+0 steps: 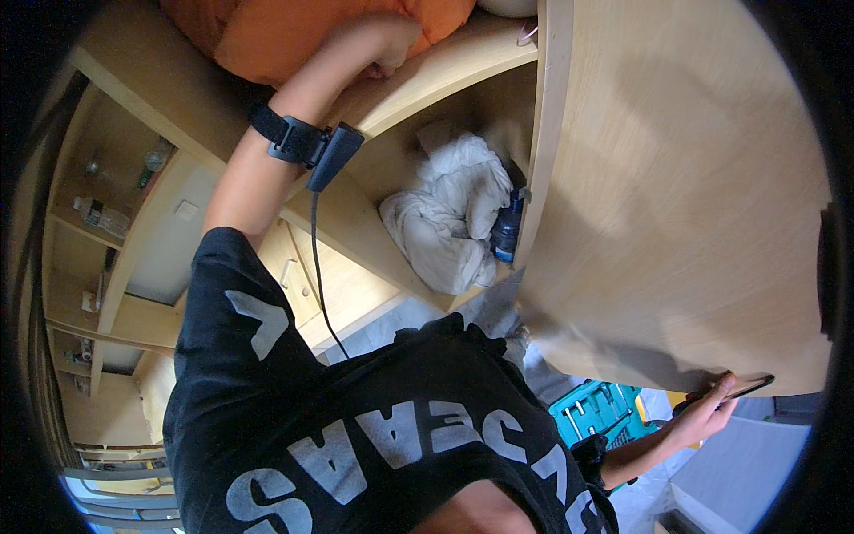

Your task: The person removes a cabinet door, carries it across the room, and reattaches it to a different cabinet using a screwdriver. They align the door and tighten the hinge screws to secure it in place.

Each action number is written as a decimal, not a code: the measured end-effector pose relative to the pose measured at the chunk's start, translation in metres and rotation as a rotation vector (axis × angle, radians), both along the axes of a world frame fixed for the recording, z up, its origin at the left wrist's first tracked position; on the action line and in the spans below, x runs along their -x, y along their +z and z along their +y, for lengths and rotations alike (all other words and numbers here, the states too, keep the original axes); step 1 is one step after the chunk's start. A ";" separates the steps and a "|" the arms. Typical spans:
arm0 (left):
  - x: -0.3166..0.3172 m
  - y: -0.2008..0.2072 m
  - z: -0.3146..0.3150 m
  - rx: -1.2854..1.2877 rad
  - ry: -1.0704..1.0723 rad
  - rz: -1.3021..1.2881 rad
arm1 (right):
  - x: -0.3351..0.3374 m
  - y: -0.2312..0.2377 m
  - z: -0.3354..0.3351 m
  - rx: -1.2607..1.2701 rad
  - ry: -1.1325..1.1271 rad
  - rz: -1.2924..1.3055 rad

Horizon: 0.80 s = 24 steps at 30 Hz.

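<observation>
My left arm, with a black strap and device point(307, 147) on it, reaches up to a large orange fabric bundle point(294, 40) on an upper wooden shelf. Against that bundle my left hand point(387, 49) is closed, its fingers curled under; what they hold, if anything, is hidden. Far to the right, my right hand point(707, 414) is closed on a thin dark object point(753, 385) beside the lower edge of a wide wooden door panel point(676, 205). Whether this is a handle or a loose item, I cannot tell.
Below the shelf, a cabinet compartment holds crumpled white cloth point(454, 209) and a blue bottle point(507, 227). An open teal tool case point(598, 409) lies on the floor near my right arm. Shelves with glass bottles point(102, 215) stand left. A cable point(318, 267) hangs from my left wrist.
</observation>
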State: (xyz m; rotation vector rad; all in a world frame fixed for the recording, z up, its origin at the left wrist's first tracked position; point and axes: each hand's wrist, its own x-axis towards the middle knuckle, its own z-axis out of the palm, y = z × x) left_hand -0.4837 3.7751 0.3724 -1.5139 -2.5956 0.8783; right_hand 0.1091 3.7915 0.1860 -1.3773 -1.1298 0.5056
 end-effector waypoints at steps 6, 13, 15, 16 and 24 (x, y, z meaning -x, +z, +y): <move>0.004 0.001 0.000 -0.115 -0.058 -0.011 | -0.002 -0.003 0.006 -0.051 0.000 0.046; 0.019 -0.010 -0.015 -0.402 -0.144 -0.099 | 0.011 0.012 0.000 -0.094 0.069 0.033; 0.021 -0.013 -0.021 -0.486 -0.159 -0.120 | 0.015 0.016 -0.002 -0.090 0.026 -0.005; 0.021 -0.015 -0.024 -0.527 -0.163 -0.133 | 0.017 0.017 -0.002 -0.094 0.033 -0.016; 0.017 0.002 -0.061 -0.911 -0.198 -0.105 | 0.025 0.024 -0.001 -0.143 0.091 0.095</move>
